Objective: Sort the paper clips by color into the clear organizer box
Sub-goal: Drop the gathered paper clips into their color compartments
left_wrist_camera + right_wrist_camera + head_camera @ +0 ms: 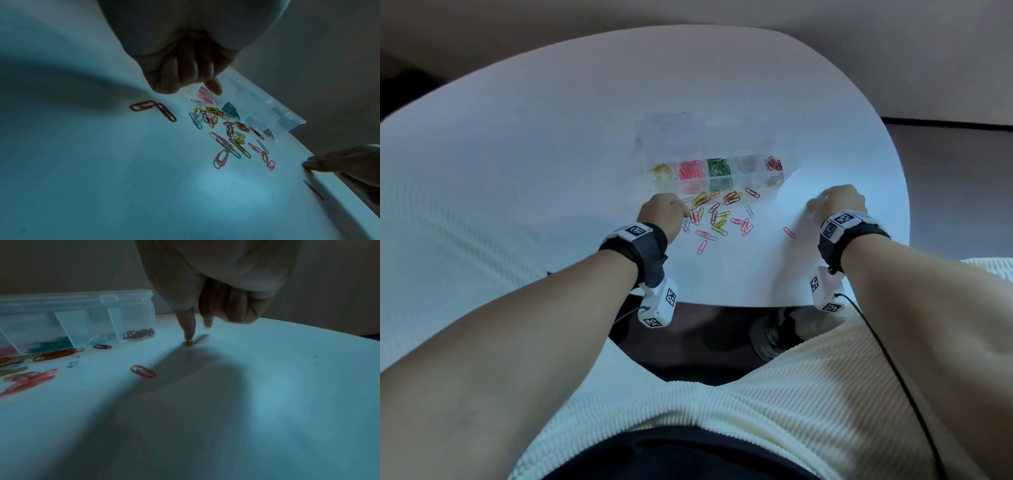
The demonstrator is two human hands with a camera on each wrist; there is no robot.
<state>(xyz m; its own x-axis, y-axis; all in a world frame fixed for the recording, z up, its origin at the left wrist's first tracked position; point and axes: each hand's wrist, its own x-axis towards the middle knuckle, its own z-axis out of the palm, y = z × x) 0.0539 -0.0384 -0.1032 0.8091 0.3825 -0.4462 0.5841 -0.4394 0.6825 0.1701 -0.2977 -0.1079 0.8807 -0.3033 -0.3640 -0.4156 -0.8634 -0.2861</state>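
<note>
The clear organizer box (717,171) lies open on the white table, its compartments holding yellow, pink, green, pale and dark red clips. Loose coloured paper clips (717,216) are scattered just in front of it. My left hand (664,212) hovers at the pile's left edge, three fingers curled and the index finger (214,87) stretched out, holding nothing I can see. Two red clips (154,108) lie beside it. My right hand (835,202) is off to the right, its straight index finger (188,331) pressing down on a yellow clip (188,344), the other fingers curled.
A single pink clip (789,232) lies alone between the pile and my right hand. The table's near edge (722,305) runs just behind my wrists, with a shoe (774,335) on the dark floor below. The box's lid (78,296) stands open behind the compartments.
</note>
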